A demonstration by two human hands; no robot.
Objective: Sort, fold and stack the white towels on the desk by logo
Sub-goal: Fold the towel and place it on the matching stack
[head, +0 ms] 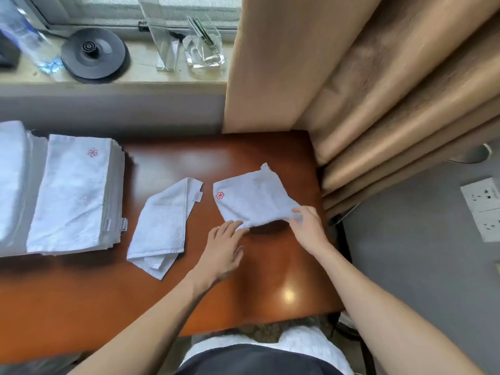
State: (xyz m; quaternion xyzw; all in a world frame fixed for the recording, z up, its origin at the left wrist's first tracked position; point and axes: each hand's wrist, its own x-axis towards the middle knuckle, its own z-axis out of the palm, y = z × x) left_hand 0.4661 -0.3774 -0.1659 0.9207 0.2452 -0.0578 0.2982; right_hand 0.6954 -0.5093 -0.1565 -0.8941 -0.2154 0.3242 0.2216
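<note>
A small white towel with a red flower logo [251,197] lies on the brown desk [167,163], its near edge raised. My right hand [308,226] pinches its near right corner. My left hand [224,244] reaches the near left corner with straight fingers touching it. A second small white towel [162,226], loosely folded with a tag, lies to the left. At the far left stands a stack of folded white towels [73,193], the top one bearing a red flower logo. Another white pile [10,180] sits beside it at the frame's edge.
Tan curtains [378,90] hang over the desk's right side. On the windowsill stand a black kettle base [93,54], a plastic bottle [24,36] and clear acrylic holders [203,44]. A wall socket [484,207] is at the right.
</note>
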